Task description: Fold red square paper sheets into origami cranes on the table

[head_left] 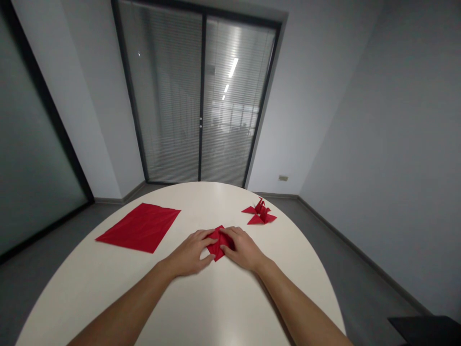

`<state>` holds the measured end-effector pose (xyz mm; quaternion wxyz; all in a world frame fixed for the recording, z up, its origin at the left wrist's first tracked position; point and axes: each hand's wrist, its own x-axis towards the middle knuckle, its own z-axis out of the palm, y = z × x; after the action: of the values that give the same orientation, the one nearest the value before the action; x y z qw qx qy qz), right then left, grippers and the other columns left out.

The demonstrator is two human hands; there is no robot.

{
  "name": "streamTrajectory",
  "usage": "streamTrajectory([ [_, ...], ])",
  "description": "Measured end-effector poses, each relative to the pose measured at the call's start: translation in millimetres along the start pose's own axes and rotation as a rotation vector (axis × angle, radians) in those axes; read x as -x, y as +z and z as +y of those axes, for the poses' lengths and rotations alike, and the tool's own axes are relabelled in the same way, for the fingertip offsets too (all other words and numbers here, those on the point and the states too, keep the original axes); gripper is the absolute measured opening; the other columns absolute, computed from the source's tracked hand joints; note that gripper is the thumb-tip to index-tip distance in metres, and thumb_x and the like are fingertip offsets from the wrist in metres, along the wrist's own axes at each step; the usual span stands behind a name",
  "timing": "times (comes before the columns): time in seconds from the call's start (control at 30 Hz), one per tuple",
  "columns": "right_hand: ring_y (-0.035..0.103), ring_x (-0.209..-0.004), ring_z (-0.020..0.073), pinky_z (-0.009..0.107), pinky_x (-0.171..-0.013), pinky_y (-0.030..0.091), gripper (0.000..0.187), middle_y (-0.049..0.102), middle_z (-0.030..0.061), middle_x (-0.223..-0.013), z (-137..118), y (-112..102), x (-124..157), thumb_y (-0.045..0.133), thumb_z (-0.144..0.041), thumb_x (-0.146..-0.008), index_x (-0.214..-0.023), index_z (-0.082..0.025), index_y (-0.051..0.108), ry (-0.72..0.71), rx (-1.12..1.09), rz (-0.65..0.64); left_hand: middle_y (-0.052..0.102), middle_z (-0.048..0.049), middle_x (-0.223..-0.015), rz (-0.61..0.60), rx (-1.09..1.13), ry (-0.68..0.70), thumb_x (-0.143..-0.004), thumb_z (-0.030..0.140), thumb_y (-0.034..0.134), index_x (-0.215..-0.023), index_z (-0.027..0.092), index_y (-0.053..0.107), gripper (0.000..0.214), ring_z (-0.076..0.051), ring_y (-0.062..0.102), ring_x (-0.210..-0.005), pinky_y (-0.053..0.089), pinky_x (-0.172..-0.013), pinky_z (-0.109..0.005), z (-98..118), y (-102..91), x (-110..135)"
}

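A small, partly folded red paper [218, 241] lies on the white round table [201, 298] in front of me. My left hand [190, 252] rests on its left side, thumb and fingers pinching an edge. My right hand [242, 247] presses on its right side, fingers curled over the paper. Both hands touch the same piece. A flat red paper sheet [139, 227] lies to the left. A finished red paper crane [260, 214] stands to the right, behind my right hand.
The table edge curves away at the far side and right. Beyond it are a grey floor, a glass door with blinds [201, 96] and grey walls. A dark object [428, 329] sits at the lower right corner.
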<state>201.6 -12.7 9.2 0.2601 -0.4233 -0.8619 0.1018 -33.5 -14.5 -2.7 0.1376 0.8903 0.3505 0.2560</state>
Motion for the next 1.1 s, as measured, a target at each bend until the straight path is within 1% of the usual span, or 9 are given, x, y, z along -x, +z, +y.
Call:
streamTrajectory([
  [0.13, 0.06, -0.102, 0.0228, 0.036, -0.093, 0.047, 0.036, 0.066, 0.0098, -0.113, 0.0, -1.4, -1.1, 0.062, -0.021, -0.091, -0.128, -0.02, 0.063, 0.013, -0.021, 0.022, 0.058, -0.0081, -0.141, 0.054, 0.002, -0.025, -0.094, 0.031, 0.059, -0.131, 0.027, 0.061, 0.037, -0.027, 0.052, -0.128, 0.043, -0.11, -0.048, -0.6, 5.8, -2.4],
  [0.2, 0.061, -0.096, 0.0211, 0.034, -0.088, 0.048, 0.024, 0.067, 0.0081, -0.106, -1.6, -2.9, -1.7, 0.059, -0.024, -0.094, -0.115, -0.02, 0.067, 0.024, -0.03, 0.021, 0.059, -0.0085, -0.139, 0.072, 0.007, -0.041, -0.094, 0.029, 0.059, -0.136, 0.026, 0.056, 0.043, -0.027, 0.053, -0.127, 0.044, -0.109, -0.048, -0.6, 8.9, -3.7],
  [0.27, 0.062, -0.093, 0.0205, 0.033, -0.086, 0.048, 0.018, 0.067, 0.0072, -0.102, -3.0, -4.4, -1.8, 0.058, -0.026, -0.095, -0.107, -0.02, 0.069, 0.039, -0.05, 0.024, 0.06, -0.0092, -0.138, 0.083, 0.012, -0.05, -0.093, 0.027, 0.06, -0.139, 0.025, 0.052, 0.047, -0.028, 0.054, -0.126, 0.044, -0.108, -0.049, -0.6, 11.0, -4.6],
  [0.43, 0.064, -0.103, 0.024, 0.037, -0.093, 0.048, 0.032, 0.071, 0.0094, -0.116, -0.9, -5.4, -0.2, 0.059, -0.027, -0.094, -0.124, -0.022, 0.065, 0.092, -0.116, 0.044, 0.06, -0.0105, -0.136, 0.106, 0.023, -0.072, -0.092, 0.024, 0.06, -0.14, 0.022, 0.049, 0.05, -0.027, 0.055, -0.125, 0.044, -0.108, -0.048, -0.9, 12.6, -5.1],
  [0.5, 0.064, -0.104, 0.0248, 0.038, -0.093, 0.048, 0.033, 0.071, 0.0094, -0.118, 0.8, -5.1, 0.1, 0.06, -0.028, -0.093, -0.126, -0.022, 0.065, 0.098, -0.118, 0.037, 0.059, -0.011, -0.137, 0.114, 0.028, -0.079, -0.092, 0.024, 0.06, -0.142, 0.021, 0.047, 0.051, -0.027, 0.054, -0.126, 0.043, -0.11, -0.049, -1.0, 13.0, -5.7],
  [0.67, 0.063, -0.098, 0.0237, 0.036, -0.089, 0.048, 0.028, 0.073, 0.0081, -0.109, -0.2, -6.9, -1.5, 0.062, -0.029, -0.092, -0.118, -0.022, 0.07, 0.082, -0.102, 0.04, 0.062, -0.0114, -0.132, 0.166, 0.069, -0.136, -0.095, 0.027, 0.056, -0.138, 0.021, 0.05, 0.044, -0.027, 0.057, -0.123, 0.044, -0.108, -0.048, 1.9, 12.7, -8.4],
  [0.93, 0.061, -0.08, 0.0194, 0.03, -0.073, 0.046, 0.013, 0.072, 0.0053, -0.088, -5.7, -13.2, -1.6, 0.066, -0.025, -0.088, -0.096, -0.019, 0.073, 0.16, -0.116, 0.003, 0.068, -0.008, -0.113, 0.144, 0.139, -0.121, -0.092, 0.028, 0.06, -0.115, 0.021, 0.064, 0.024, -0.024, 0.062, -0.106, 0.049, -0.096, -0.04, 10.9, 8.8, -10.6],
  [1.03, 0.061, -0.073, 0.0173, 0.027, -0.068, 0.045, 0.014, 0.072, 0.0036, -0.083, -5.8, -14.1, -0.2, 0.066, -0.027, -0.088, -0.096, -0.019, 0.072, 0.186, -0.181, -0.024, 0.07, -0.0064, -0.107, 0.139, 0.156, -0.149, -0.092, 0.029, 0.06, -0.106, 0.022, 0.067, 0.017, -0.023, 0.064, -0.1, 0.049, -0.092, -0.037, 12.6, 8.7, -10.5],
  [1.1, 0.062, -0.074, 0.0172, 0.027, -0.068, 0.046, 0.017, 0.074, 0.0038, -0.088, -5.4, -14.2, 0.5, 0.065, -0.027, -0.088, -0.101, -0.019, 0.073, 0.17, -0.222, -0.045, 0.071, -0.0059, -0.105, 0.147, 0.152, -0.17, -0.092, 0.029, 0.06, -0.105, 0.023, 0.067, 0.016, -0.023, 0.064, -0.099, 0.049, -0.09, -0.037, 13.6, 8.7, -10.6],
])
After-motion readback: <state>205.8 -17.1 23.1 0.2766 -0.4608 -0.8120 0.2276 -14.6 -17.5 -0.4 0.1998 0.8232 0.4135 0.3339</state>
